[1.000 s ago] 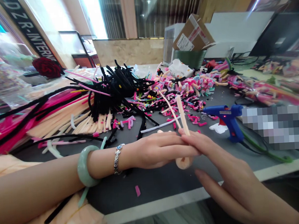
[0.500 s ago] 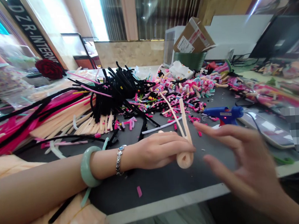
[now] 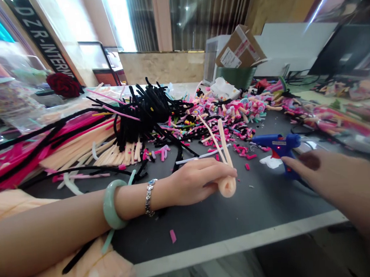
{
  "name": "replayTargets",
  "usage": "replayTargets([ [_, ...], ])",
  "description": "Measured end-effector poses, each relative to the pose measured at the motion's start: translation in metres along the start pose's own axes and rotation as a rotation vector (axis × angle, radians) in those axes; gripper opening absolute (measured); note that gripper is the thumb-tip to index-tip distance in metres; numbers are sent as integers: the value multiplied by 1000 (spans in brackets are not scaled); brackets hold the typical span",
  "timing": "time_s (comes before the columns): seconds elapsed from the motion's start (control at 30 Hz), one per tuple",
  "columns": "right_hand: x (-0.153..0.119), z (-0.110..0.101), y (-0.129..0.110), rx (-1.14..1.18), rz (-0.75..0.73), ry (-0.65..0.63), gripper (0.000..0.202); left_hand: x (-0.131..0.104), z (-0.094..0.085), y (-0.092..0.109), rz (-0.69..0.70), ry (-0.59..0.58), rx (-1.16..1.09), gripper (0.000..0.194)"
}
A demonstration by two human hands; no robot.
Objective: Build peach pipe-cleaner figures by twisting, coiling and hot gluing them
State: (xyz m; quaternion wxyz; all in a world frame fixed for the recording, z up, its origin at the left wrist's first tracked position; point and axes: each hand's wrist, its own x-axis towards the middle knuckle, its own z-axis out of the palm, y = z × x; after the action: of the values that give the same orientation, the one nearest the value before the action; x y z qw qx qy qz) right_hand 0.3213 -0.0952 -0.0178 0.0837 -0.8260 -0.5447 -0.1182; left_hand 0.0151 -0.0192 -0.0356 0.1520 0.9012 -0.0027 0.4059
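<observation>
My left hand (image 3: 195, 181) is closed on a peach pipe cleaner, pinching it between thumb and fingers. Its near end is wound into a tight coil (image 3: 227, 187) below my fingertips, while two straight lengths (image 3: 225, 142) stick up beyond the hand. Over at the right, my blurred right hand (image 3: 338, 179) is at the handle of a blue hot glue gun (image 3: 276, 141). The thumb is stretched out against the handle, and the other fingers are mostly hidden. A small red light shows on the gun, which lies on the dark table (image 3: 209, 229).
Black pipe cleaners (image 3: 151, 103) lie heaped behind my left hand, with peach ones (image 3: 78, 143) beside them. Cut pink and black bits spread across the middle. Colourful finished pieces (image 3: 248, 103) are piled farther back, before a cardboard box (image 3: 240, 47). A loose pink bit (image 3: 173, 236) lies near the front edge.
My right hand has moved right, away from the coil and over to the glue gun's handle. My left hand still holds the coiled pipe cleaner, almost in the same place.
</observation>
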Motion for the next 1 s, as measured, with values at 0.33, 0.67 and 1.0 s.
replayTargets([
  [0.33, 11, 17, -35, 118, -27, -43, 46, 0, 1, -2, -12, -4, -18, 33],
  [0.67, 2, 13, -32, 669, -39, -29, 39, -1, 1, -3, -122, 35, 11, 27],
  [1.0, -28, 3, -34, 1335, -63, -248, 28, 0, 1, -3, -133, 74, 81, 24],
])
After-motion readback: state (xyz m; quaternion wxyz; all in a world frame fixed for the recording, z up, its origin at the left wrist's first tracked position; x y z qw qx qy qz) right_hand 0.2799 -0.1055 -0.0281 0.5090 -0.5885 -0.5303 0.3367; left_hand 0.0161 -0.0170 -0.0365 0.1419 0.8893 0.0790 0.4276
